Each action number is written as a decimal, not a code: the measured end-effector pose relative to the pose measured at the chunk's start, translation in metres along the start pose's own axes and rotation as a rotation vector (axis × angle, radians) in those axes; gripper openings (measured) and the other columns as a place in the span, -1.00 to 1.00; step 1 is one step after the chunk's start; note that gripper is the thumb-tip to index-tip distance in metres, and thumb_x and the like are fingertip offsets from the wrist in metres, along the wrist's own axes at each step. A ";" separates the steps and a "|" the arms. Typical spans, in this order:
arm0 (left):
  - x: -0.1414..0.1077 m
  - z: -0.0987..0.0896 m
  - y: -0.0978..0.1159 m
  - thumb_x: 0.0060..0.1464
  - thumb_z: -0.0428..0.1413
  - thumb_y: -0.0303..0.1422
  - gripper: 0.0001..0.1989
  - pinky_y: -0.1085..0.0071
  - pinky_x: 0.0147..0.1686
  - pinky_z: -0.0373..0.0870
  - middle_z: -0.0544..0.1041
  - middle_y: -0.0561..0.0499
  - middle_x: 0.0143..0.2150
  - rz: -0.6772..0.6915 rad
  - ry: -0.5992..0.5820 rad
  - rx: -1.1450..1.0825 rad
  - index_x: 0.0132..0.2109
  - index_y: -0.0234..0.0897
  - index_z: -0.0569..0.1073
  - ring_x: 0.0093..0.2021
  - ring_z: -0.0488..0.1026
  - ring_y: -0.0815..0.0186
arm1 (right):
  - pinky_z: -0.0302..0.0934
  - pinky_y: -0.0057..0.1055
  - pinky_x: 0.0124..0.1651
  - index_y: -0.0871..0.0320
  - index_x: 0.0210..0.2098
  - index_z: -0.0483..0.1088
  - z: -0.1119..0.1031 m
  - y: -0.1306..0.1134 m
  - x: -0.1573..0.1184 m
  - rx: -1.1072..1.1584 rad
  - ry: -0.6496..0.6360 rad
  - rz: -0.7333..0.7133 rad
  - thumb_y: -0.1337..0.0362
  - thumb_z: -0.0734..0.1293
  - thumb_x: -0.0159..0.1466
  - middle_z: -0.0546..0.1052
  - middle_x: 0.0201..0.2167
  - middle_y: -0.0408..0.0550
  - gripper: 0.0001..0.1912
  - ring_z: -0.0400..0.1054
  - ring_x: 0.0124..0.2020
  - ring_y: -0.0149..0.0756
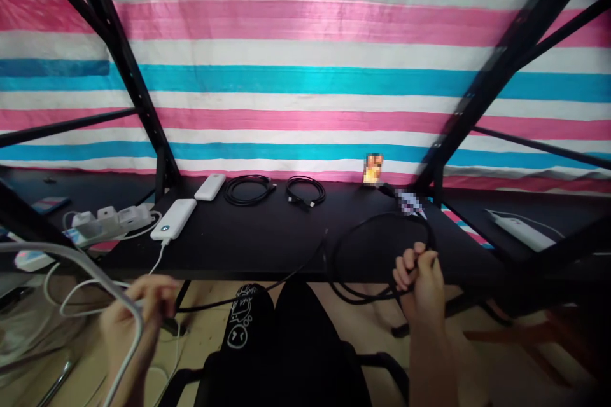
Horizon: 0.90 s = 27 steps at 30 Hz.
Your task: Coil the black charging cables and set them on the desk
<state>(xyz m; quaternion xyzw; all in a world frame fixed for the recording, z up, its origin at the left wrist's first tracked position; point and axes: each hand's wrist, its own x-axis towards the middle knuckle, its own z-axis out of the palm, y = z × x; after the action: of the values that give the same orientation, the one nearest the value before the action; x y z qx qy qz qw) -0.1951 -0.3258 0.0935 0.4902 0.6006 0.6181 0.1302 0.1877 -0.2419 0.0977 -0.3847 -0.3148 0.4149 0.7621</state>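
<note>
My right hand [417,276] is closed round a loosely looped black cable [337,267] at the front right edge of the black table [248,248]. A length of that cable runs left, across and in front of the table edge, towards my left hand [147,305]. Slightly blurred, my left hand has its fingers bent together near the cable's left stretch; what lies between them is hidden. A thick grey-white cable [133,337] passes in front of my left wrist. Two coiled black cables [248,191] [305,191] lie at the table's back.
Two white power banks [174,219] [210,187] lie at the left, the nearer with a white cable plugged in. Chargers [107,219] fill a power strip at far left. A small lit picture [373,170] stands at the back right. Black metal frame bars [128,70] rise both sides.
</note>
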 end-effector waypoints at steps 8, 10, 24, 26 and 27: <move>-0.027 0.109 0.018 0.01 0.13 -0.24 -0.33 0.55 -0.32 0.30 0.45 0.11 -0.36 -0.186 -0.808 -0.014 0.24 -0.05 0.05 -0.40 0.38 0.43 | -0.12 -0.71 -0.84 0.15 -0.38 0.28 0.062 0.010 -0.041 -0.103 -0.383 0.128 -0.06 0.26 0.20 0.23 -0.71 -0.33 -0.63 0.02 -0.83 -0.62; -0.032 0.124 0.011 0.02 0.11 -0.24 -0.44 0.55 -0.32 0.29 0.46 0.08 -0.31 -0.178 -0.864 -0.028 0.17 -0.08 0.18 -0.39 0.37 0.43 | -0.08 -0.70 -0.83 0.17 -0.36 0.31 0.068 0.010 -0.048 -0.147 -0.495 0.129 -0.05 0.24 0.22 0.25 -0.71 -0.30 -0.62 0.09 -0.82 -0.60; 0.018 0.041 0.005 -0.02 0.13 -0.10 -0.55 0.61 -0.56 0.21 0.43 0.08 -0.41 -0.102 -0.022 -0.020 0.00 -0.18 0.32 -0.55 0.24 0.48 | -0.11 -0.72 -0.85 0.13 -0.37 0.26 0.016 -0.002 0.007 -0.013 0.072 -0.043 0.02 0.36 0.12 0.20 -0.67 -0.37 -0.68 -0.02 -0.81 -0.62; 0.021 0.038 0.002 -0.06 0.16 -0.09 -0.59 0.61 -0.47 0.25 0.43 0.07 -0.45 -0.125 -0.170 0.044 -0.10 -0.22 0.39 -0.47 0.31 0.44 | -0.14 -0.73 -0.86 0.11 -0.41 0.23 0.014 -0.007 0.009 0.055 0.089 -0.037 0.03 0.37 0.13 0.15 -0.69 -0.39 -0.68 -0.08 -0.82 -0.62; 0.018 0.042 0.001 -0.04 0.15 -0.08 -0.61 0.59 -0.42 0.27 0.43 0.07 -0.48 -0.158 -0.303 0.046 -0.13 -0.23 0.40 -0.44 0.34 0.42 | -0.14 -0.74 -0.86 0.11 -0.42 0.21 0.017 -0.007 0.008 0.082 0.079 -0.032 0.03 0.36 0.13 0.13 -0.70 -0.40 -0.68 -0.10 -0.82 -0.62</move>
<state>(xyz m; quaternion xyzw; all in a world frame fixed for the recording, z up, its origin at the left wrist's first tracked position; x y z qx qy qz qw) -0.1715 -0.2867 0.0938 0.5320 0.6249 0.5108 0.2561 0.1810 -0.2317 0.1135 -0.3643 -0.2731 0.3997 0.7955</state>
